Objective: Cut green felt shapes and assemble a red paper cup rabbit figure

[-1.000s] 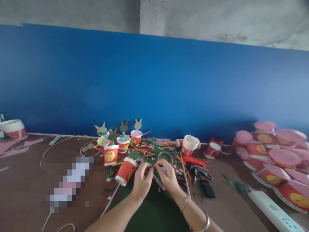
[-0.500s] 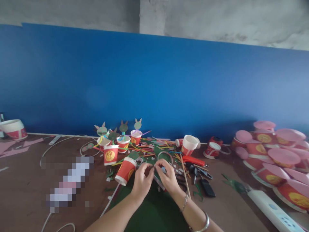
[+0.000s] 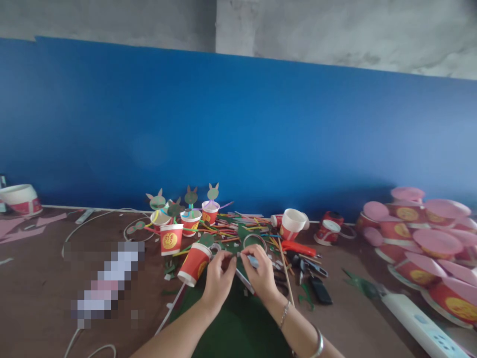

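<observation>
Over a dark green sheet (image 3: 231, 323), my left hand (image 3: 219, 278) and my right hand (image 3: 261, 273) face each other with thumbs and fingertips pinched. A tiny pale bit shows between the fingertips, too small to name. Just beyond my right hand lies a roll of tape (image 3: 255, 237) on its side. A tilted red paper cup (image 3: 194, 264) with a green paper piece at its top lies left of my left hand. Behind it stand several cups with green paper animal heads (image 3: 191, 197) on coloured stems.
Pink-topped red cups (image 3: 437, 243) are piled at the right. Nearer are a white power strip (image 3: 421, 318), a black key fob (image 3: 320, 290) and a red-handled tool (image 3: 299, 247). Coloured sticks (image 3: 223, 228) lie scattered behind my hands. A blue panel (image 3: 238, 129) backs the table.
My fingertips have drawn slightly apart, and a pale bit now shows in the gap. The cups and other things on the table have not moved.
</observation>
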Demonstrator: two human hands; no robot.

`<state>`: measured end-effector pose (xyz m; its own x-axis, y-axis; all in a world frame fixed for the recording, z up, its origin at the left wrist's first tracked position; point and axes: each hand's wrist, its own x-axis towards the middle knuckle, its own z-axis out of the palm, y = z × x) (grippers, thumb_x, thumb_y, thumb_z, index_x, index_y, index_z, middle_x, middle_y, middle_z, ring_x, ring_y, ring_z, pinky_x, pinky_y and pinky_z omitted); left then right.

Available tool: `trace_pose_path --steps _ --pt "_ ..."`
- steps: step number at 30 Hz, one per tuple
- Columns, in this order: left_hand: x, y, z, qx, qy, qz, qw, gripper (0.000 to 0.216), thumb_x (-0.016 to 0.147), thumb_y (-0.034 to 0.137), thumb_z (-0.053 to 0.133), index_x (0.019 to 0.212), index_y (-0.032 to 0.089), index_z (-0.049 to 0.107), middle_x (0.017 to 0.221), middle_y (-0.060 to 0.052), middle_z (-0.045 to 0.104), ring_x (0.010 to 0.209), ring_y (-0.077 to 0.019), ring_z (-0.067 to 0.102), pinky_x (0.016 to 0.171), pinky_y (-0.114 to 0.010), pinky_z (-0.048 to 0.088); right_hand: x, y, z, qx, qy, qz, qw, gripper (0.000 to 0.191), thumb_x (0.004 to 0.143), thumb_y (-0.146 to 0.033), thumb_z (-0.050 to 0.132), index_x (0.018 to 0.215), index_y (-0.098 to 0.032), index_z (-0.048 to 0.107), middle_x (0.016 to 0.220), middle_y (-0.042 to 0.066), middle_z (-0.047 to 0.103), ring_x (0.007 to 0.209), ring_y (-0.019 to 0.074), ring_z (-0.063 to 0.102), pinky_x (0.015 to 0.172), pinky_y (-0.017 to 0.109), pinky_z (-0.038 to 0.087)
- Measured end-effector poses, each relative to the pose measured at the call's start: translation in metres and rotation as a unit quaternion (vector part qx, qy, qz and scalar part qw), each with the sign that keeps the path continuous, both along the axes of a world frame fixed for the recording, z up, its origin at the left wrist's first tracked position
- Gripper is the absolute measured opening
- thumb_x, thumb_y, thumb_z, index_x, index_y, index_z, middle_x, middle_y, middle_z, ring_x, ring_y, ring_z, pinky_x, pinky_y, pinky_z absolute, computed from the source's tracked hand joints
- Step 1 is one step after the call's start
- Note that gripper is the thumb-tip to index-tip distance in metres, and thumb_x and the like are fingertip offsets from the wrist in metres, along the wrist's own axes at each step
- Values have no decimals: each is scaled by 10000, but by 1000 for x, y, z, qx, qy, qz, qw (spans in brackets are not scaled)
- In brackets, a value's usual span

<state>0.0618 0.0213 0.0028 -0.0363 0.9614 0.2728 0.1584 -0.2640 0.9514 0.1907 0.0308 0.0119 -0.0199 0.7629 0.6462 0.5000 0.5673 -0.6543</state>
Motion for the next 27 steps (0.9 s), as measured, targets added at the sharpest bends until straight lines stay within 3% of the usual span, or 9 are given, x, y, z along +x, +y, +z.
trace_pose_path --steps 12,20,27 --pt "0 1 -2 24 21 -1 999 180 822 330 479 811 163 546 713 -18 561 643 -147 522 608 -248 427 2 1 -1 34 -88 9 996 131 823 -189 523 814 -200 653 785 55 663 756 190 587 720 339 441" --pt "-1 4 -5 54 33 -6 998 151 836 297 464 825 167 541 761 -34 573 703 -160 552 653 -262 444 0 0 1 0 -40 58 997 168 844 -184 490 802 -187 653 767 66 657 751 184 591 691 312 472" --pt "-2 3 -3 71 46 -13 996 132 841 269 457 816 173 544 781 -40 577 724 -163 551 656 -264 440 0 2 0 -16 -24 61 998 167 835 -189 493 767 -187 645 744 66 649 736 183 589 679 301 478"
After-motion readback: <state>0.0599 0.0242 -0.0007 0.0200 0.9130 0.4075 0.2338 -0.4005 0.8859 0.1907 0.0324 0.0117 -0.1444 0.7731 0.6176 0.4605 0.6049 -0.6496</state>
